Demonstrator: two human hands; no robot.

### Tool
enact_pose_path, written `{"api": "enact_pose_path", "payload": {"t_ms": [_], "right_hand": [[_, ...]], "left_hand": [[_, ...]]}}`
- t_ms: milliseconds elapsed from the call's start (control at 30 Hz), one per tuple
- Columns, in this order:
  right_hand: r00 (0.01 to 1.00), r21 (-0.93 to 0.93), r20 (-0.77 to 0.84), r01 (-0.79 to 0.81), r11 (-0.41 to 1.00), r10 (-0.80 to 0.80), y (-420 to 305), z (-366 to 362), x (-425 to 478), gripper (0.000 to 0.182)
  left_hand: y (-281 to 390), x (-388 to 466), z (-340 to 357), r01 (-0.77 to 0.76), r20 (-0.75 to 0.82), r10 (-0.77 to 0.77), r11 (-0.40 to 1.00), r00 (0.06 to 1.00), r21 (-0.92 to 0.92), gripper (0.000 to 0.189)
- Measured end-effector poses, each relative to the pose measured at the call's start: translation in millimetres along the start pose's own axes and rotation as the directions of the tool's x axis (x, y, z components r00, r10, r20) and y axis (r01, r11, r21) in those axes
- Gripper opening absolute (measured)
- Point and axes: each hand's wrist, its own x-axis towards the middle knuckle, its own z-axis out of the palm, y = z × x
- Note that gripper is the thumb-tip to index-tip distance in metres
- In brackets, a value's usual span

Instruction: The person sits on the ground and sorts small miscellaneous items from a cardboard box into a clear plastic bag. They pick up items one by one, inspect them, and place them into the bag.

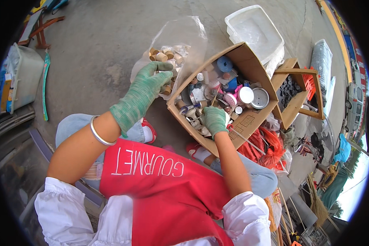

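My left hand [152,81], in a green knit glove, hovers at the near edge of a clear plastic bag [184,32]. Its thumb and fingers are apart, and nothing shows between them. Short tan cylinders [161,57] and clear wrapped pieces lie in the bag. My right hand [214,120], gloved alike, reaches into an open cardboard box [255,69] of mixed small parts. Its fingers curl down among white pieces; whether they grip one is hidden. Around it are a white round lid [245,95], a silvery round lid [260,98], a pink bristled piece [230,99] and a blue disc [224,64].
Behind the box stands a translucent plastic tub [255,30]. To its right, a wooden frame [313,92] sits by a container of dark round parts [289,89]. Red plastic bags [269,150] and a fan [321,138] are at the right. Another bin [29,77] stands left.
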Motion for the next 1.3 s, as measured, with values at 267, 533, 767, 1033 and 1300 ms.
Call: {"api": "enact_pose_path", "payload": {"t_ms": [267,533,767,1033,1300], "right_hand": [[0.998,-0.089,-0.012,-0.065,0.994,0.064,-14.0,53.1,23.3,0.017],[0.96,0.242,0.008,-0.272,0.931,0.278,-29.3,38.3,28.1,0.025],[0.965,0.196,-0.004,-0.256,0.946,0.262,-26.5,33.9,32.9,0.057],[0.99,0.15,0.062,-0.138,0.979,0.13,-14.7,42.1,30.9,0.048],[0.984,0.146,0.059,-0.176,0.973,0.169,-15.9,35.2,28.3,0.048]], "left_hand": [[-3.2,1.5,-8.9,0.031,-0.025,-0.03,0.999,0.999,0.027,0.026],[-2.8,3.0,-15.5,0.026,-0.044,-0.025,0.999,0.999,0.019,0.025],[3.2,3.3,-14.1,0.014,-0.043,-0.013,1.0,0.999,0.024,0.025],[-0.7,9.2,-6.8,0.042,-0.033,-0.041,0.997,0.999,0.06,0.027],[-0.6,10.0,-4.3,0.049,-0.027,-0.048,0.997,0.999,0.052,0.028]]}}
